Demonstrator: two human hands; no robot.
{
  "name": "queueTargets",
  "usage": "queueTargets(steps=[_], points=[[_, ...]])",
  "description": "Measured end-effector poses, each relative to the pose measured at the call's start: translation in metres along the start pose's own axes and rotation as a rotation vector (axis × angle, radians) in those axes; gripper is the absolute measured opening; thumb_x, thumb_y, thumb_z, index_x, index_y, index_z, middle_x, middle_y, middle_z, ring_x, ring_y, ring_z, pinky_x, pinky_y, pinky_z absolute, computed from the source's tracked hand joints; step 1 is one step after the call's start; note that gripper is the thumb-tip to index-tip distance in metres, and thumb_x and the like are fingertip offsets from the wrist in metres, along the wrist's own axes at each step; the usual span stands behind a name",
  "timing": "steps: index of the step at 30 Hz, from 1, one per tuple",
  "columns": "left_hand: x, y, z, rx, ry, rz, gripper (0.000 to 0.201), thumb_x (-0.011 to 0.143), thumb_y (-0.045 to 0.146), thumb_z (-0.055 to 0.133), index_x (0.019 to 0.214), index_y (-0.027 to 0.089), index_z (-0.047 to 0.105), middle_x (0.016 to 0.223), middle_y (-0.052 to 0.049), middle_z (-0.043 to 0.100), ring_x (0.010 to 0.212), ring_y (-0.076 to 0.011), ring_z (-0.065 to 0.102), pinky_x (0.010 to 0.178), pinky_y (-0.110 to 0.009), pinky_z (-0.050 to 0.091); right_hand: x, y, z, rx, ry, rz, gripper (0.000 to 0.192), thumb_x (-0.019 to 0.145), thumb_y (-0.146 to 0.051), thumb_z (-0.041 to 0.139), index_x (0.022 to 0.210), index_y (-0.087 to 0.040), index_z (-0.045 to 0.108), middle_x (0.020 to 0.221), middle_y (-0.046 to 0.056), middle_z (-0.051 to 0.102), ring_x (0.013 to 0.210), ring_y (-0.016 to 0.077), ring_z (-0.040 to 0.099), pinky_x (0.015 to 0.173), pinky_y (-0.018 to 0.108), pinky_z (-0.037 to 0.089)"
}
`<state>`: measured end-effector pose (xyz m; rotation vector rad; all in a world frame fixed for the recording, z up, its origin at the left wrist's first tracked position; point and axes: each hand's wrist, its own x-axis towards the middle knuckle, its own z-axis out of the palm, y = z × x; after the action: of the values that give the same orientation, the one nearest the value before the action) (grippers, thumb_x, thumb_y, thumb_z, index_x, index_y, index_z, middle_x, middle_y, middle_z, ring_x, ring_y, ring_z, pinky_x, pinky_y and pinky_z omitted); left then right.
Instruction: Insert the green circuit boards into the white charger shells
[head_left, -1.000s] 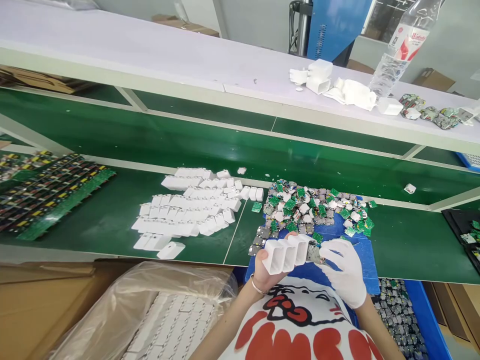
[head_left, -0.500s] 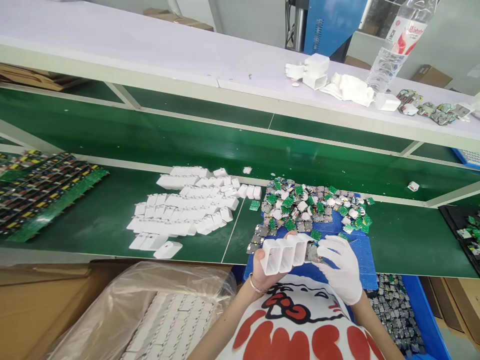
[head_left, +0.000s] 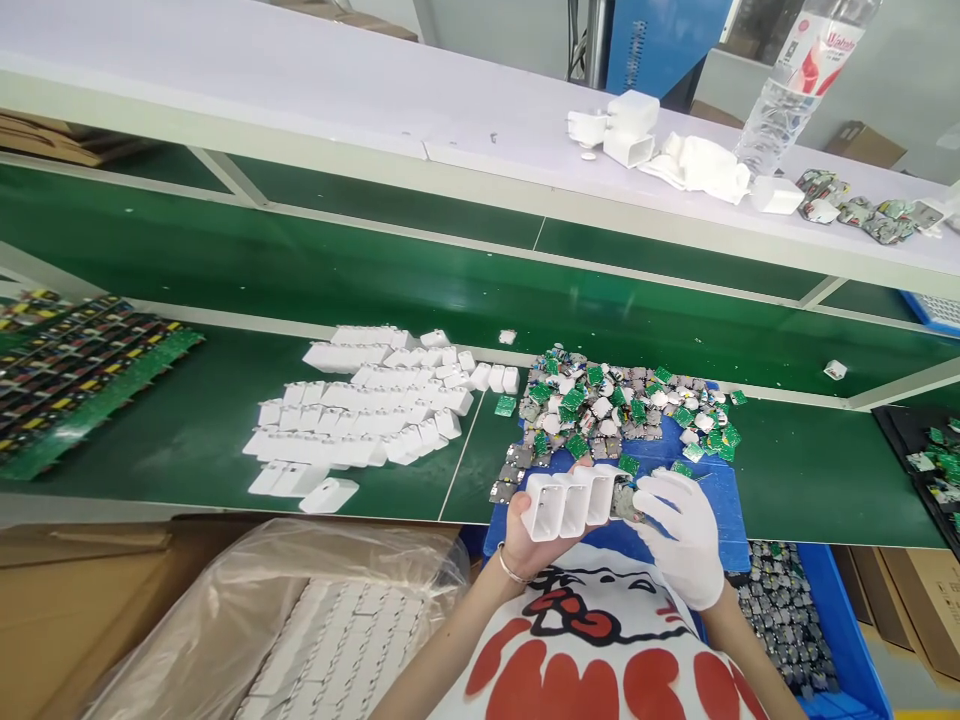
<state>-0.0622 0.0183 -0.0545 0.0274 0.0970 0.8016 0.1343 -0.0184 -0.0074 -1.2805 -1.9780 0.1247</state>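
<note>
My bare left hand [head_left: 529, 540] is closed round a row of white plastic housings [head_left: 574, 505], their hollow ends facing me. At the right end of that row is a small grey circuit assembly [head_left: 624, 500], which my white-gloved right hand [head_left: 681, 535] pinches at the housing's mouth. How deep the assembly sits in the last housing I cannot tell. Both hands are over the front of a blue mat [head_left: 724, 510]. Behind them on the mat lies a heap of small circuit assemblies [head_left: 600, 405] with green, grey and white faces.
Rows of white housings [head_left: 360, 410] stand to the left on the green bench [head_left: 187, 420]. Long circuit panels [head_left: 97, 380] lie at far left. A lined carton [head_left: 330, 650] is below, a blue bin [head_left: 847, 630] at right. The shelf carries a bottle [head_left: 795, 90].
The camera view has shifted slightly. Both hands keep nearly the same pose, with the circuit assembly still at the end housing.
</note>
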Motion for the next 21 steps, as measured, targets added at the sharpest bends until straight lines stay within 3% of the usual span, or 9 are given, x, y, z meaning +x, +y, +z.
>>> queueTargets(steps=[5,11,15,18,21], points=[[0.002,0.000,-0.001,0.028,0.005,0.019,0.060,0.059,0.044,0.064,0.114,0.020,0.059,0.115,-0.008,0.064,0.109,-0.0311,0.053,0.089,-0.045,0.041,0.005,0.000,0.001,0.013,0.062,-0.080,0.024,0.084,-0.019,0.062,0.107,-0.026,0.061,0.100,0.004,0.067,0.101,0.0217,0.058,0.087,0.042,0.049],[0.003,-0.003,-0.002,-0.024,0.104,0.022,0.050,0.071,0.048,0.053,0.111,0.019,0.062,0.120,-0.009,0.062,0.102,-0.0310,0.055,0.079,-0.047,0.044,0.004,0.009,0.005,0.256,0.007,0.288,0.024,0.082,-0.032,0.066,0.105,-0.026,0.066,0.109,0.006,0.065,0.098,0.0204,0.061,0.084,0.036,0.053],[0.003,-0.003,-0.003,-0.043,0.088,-0.010,0.058,0.069,0.046,0.054,0.117,0.014,0.059,0.117,-0.013,0.062,0.095,-0.0296,0.056,0.077,-0.048,0.044,-0.003,0.012,0.007,0.318,-0.014,0.440,0.030,0.078,-0.036,0.070,0.106,-0.027,0.068,0.114,0.007,0.064,0.104,0.0239,0.060,0.092,0.042,0.049],[0.003,-0.002,-0.006,-0.050,0.060,-0.005,0.061,0.069,0.046,0.053,0.121,0.014,0.056,0.119,-0.013,0.061,0.096,-0.0298,0.055,0.078,-0.048,0.043,-0.007,0.014,0.009,0.283,-0.014,0.396,0.028,0.080,-0.035,0.069,0.106,-0.027,0.068,0.115,0.006,0.065,0.106,0.0250,0.060,0.099,0.047,0.044],[0.002,-0.002,-0.006,-0.042,0.041,0.003,0.061,0.067,0.046,0.055,0.120,0.016,0.056,0.119,-0.013,0.061,0.097,-0.0299,0.055,0.079,-0.047,0.042,-0.009,0.013,0.010,0.228,-0.003,0.308,0.026,0.081,-0.031,0.067,0.107,-0.028,0.067,0.114,0.006,0.065,0.102,0.0233,0.063,0.097,0.045,0.046]])
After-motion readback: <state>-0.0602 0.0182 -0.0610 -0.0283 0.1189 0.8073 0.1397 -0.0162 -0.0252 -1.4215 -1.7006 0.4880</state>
